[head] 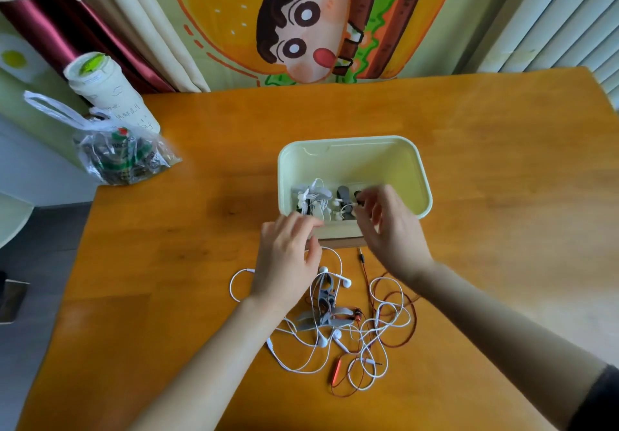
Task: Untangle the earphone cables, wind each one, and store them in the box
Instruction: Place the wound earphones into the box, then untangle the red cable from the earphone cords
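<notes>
The left hand (288, 256) rests palm-down on the box's (420, 176) near rim, fingers loosely spread, holding nothing. The right hand (388, 226) reaches into the box, fingers pinching a dark earphone (358, 200) beside wound sets. Tangled cables (351, 330) lie on the bench (201, 229) below.

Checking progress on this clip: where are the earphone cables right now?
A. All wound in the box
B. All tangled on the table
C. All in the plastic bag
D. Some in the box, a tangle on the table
D: wound bundles lie inside the box, while a tangle of white and red cables lies on the table near the person.
</notes>
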